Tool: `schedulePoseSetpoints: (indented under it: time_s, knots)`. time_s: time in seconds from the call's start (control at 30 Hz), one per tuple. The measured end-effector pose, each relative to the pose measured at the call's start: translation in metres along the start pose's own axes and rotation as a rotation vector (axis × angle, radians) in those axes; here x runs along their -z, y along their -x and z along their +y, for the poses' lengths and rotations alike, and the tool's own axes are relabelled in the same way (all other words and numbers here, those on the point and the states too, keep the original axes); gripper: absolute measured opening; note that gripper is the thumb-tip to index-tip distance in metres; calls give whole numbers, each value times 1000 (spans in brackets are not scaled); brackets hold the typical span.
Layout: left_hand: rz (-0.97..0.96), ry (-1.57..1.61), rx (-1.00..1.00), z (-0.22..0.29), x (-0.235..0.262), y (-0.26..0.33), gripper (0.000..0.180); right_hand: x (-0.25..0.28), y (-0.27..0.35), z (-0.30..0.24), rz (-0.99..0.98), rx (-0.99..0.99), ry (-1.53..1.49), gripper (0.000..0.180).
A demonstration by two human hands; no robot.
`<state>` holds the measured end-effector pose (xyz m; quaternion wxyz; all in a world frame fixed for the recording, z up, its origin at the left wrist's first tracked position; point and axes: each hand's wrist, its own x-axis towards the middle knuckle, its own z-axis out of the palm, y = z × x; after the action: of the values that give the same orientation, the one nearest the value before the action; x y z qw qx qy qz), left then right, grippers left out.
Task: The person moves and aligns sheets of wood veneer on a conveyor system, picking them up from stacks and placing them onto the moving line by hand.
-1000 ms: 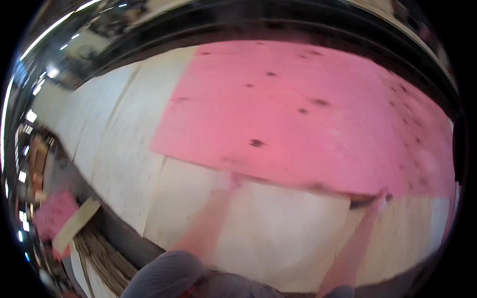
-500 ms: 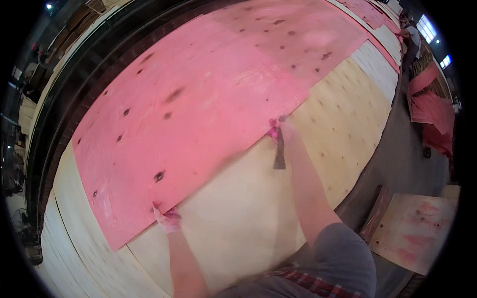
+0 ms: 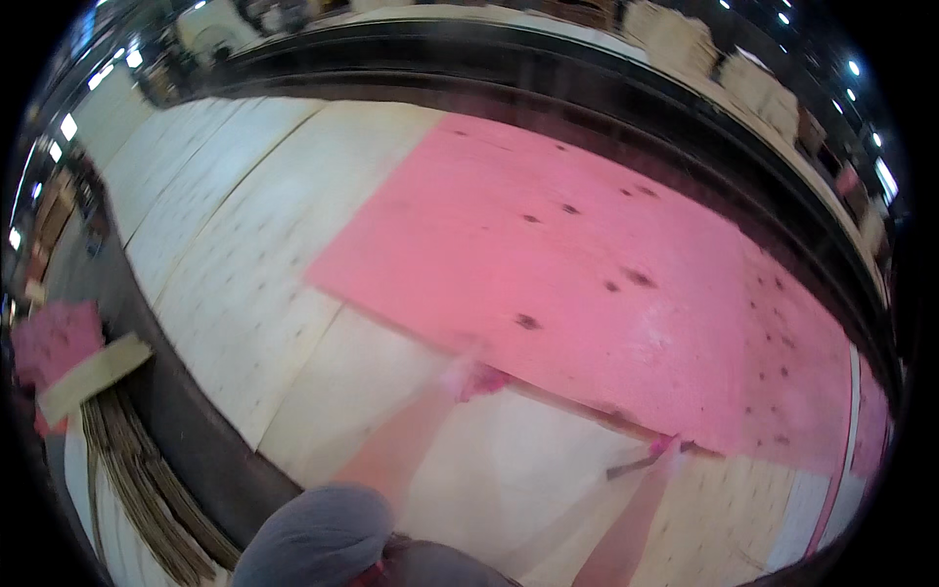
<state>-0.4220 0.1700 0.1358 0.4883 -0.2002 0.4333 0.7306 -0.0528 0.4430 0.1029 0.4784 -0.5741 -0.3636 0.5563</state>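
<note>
Nearest, the person's grey trouser leg shows before a pale wood sheet. Over it, the right hand seems closed around a dark strip and sits at the near edge of a pink sheet; the left hand is at that same edge, well apart, too blurred to tell whether its fingers pinch or lie flat. The pink sheet spreads across pale sheets beyond both hands. Thin and broad, it is probably light for its area, springy rather than limp, and liable to split at its dark knots; its coating may be tacky or slick. The near edge, gripped at two spread points, looks the best hold. Farther off runs a dark rail.
</note>
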Motion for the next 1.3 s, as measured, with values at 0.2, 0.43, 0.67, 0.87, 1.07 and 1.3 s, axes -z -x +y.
schedulePoseSetpoints:
  time_s: [0.2, 0.43, 0.67, 0.87, 1.07, 1.3]
  knots:
    - [-127, -549, 210, 18, 139, 169, 54, -71, 262, 31, -854, -417, 409, 27]
    - [449, -157, 5, -13, 401, 438, 49, -126, 456, 159, -1353, -832, 412, 32]
    - [948, -196, 15, -151, 675, 647, 45, -123, 482, 185, -1079, -664, 592, 25]
    - [1092, 269, 160, -177, 814, 725, 32, -135, 459, 270, -496, -153, 912, 39]
    - [1005, -57, 168, -111, 931, 688, 37, -189, 676, 234, -741, -309, 937, 47]
    - [997, -168, -185, 174, 1060, 631, 34, -387, 927, 326, -1303, -279, 954, 45]
